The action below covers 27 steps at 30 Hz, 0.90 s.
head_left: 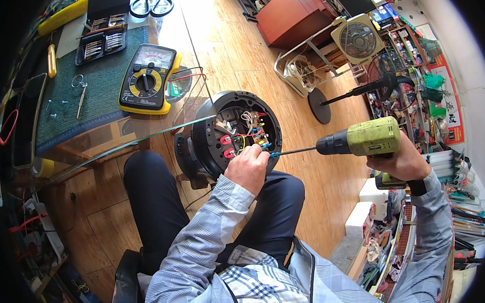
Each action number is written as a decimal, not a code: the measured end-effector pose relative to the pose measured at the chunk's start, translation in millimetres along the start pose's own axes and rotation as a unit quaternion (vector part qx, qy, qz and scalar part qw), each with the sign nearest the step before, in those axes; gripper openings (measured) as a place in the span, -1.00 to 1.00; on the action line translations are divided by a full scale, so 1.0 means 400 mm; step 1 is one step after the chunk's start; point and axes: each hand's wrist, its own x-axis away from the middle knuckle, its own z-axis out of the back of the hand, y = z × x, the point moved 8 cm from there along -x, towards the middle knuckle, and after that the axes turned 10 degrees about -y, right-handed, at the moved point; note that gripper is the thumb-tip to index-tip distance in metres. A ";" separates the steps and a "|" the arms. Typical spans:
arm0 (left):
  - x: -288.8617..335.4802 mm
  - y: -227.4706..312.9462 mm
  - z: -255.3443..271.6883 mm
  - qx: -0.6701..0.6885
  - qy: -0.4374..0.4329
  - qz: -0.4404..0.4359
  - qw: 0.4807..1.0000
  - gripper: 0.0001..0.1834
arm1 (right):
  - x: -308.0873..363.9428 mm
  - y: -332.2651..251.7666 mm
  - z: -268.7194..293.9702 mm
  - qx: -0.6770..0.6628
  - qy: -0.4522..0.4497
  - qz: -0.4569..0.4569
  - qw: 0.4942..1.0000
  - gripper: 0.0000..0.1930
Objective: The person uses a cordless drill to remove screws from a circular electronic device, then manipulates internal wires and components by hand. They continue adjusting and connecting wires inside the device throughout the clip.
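My right hand (405, 162) is wrapped round the grip of a yellow-green cordless drill (373, 136). The drill lies level, its long thin bit (297, 151) pointing left at the rim of an opened round black appliance (208, 134). Wires, red terminals (227, 147) and a small circuit board (260, 135) show inside the appliance. A small blue piece (275, 154) sits at the bit's tip, beside the fingertips of my left hand (248, 165). That hand is closed at the appliance's near edge; whatever its fingers pinch is hidden. The appliance stands tilted in front of my knees.
A glass-edged table (159, 129) at the left bears a yellow-and-black analog multimeter (148, 79), a bit set (102, 43), a small screwdriver (81, 102) and loose screws. A stand fan (384, 83), a box fan (357, 38) and crowded shelves line the right.
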 end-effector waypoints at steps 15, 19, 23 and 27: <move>-0.001 0.005 0.012 0.000 0.002 0.003 1.000 -0.94 | -0.003 -0.002 -0.004 -0.052 0.015 -0.002 0.999 -0.59; 0.001 0.006 0.013 0.002 0.004 0.005 1.000 -0.94 | 0.001 0.002 -0.007 -0.052 0.022 -0.019 0.998 -0.59; 0.001 0.005 0.008 0.001 -0.004 0.010 1.000 -0.93 | 0.008 0.003 -0.011 -0.067 0.023 -0.029 0.997 -0.61; 0.000 0.004 0.008 -0.005 -0.003 0.010 1.000 -0.93 | 0.018 0.010 -0.017 -0.112 0.024 -0.050 0.992 -0.64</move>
